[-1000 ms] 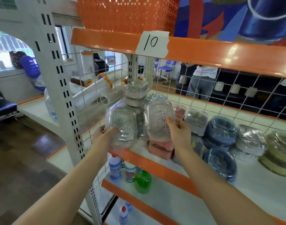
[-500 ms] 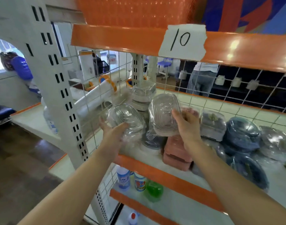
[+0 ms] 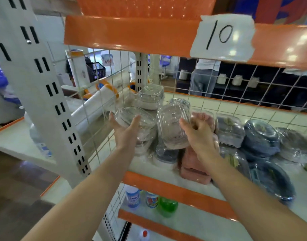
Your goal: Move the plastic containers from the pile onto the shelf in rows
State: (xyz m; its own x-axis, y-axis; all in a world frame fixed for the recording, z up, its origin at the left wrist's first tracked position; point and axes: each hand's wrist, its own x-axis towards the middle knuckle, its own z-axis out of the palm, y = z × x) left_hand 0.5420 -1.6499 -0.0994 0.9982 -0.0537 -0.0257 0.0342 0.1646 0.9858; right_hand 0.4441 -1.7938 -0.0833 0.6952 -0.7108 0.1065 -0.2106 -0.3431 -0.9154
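Left hand grips clear container, right hand grips second clear container, both above shelf. Rows barely started; wrapped containers heaped at right, most work left.

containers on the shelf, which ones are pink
The pink containers stacked at the shelf's front edge, just below the right hand. The held ones are clear; those further right are dark blue.
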